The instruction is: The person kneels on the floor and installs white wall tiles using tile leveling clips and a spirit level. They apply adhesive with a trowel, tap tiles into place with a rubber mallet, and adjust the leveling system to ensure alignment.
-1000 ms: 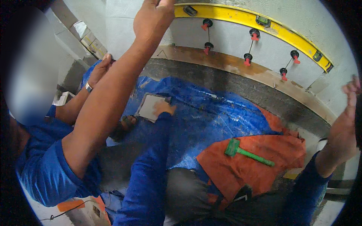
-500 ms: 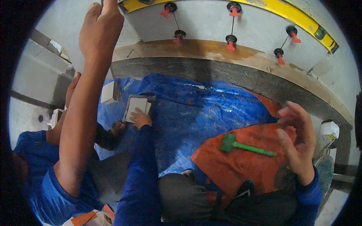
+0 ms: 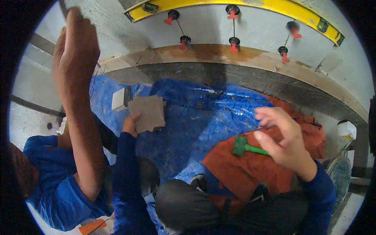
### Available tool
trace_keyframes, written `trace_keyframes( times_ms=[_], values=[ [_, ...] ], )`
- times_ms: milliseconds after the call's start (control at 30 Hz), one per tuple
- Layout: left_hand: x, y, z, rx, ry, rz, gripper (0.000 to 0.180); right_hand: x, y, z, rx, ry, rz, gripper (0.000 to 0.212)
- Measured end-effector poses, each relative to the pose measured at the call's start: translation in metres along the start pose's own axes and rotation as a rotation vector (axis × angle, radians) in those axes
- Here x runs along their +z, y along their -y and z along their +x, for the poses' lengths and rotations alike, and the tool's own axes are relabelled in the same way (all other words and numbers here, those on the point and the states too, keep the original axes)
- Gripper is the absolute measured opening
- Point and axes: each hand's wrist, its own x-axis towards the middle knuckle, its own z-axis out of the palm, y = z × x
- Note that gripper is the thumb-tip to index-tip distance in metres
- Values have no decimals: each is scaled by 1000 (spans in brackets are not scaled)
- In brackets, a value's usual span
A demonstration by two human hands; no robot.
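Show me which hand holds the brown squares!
The person's left hand grips the squares; the right hand is empty, the co-worker's hand raised at upper left.

Blue sheet (image 3: 188, 127) free between hands (image 3: 131, 126) (image 3: 282, 138) — co-worker's raised arm (image 3: 84, 133) blocks left.

Yellow spirit level (image 3: 231, 2) at twelve o'clock; white box (image 3: 347, 131) at three. Blue tarpaulin (image 3: 182, 135) at dial centre; orange cloth (image 3: 235, 168) toward four.

dark grey fabric trousers (image 3: 186, 205) cover rounded knees. to either side of them, long navy-blue cloth sleeves (image 3: 127, 180) end at a bare left hand (image 3: 130, 125) and bare right hand (image 3: 285, 137). just beyond the trousers shows a dark shoe with pale edging (image 3: 199, 183).
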Motion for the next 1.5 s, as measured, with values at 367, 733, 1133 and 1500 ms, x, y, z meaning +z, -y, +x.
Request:
trace_keyframes(
  times_ms=[367, 733, 1133, 1500],
  values=[
    [133, -9, -106, 56, 525, -421, 54, 71, -38, -10, 320, 232, 215, 49],
    [191, 7, -139, -77, 707, -552, 60, 105, -69, -8, 383, 182, 1019, 30],
    [240, 11, -166, 138, 770, -337, 66, 110, -74, -18, 550, -91, 959, 47],
    [95, 82, 33, 152, -388, 1490, 71, 91, -80, -25, 550, -88, 880, 39]
  ],
)
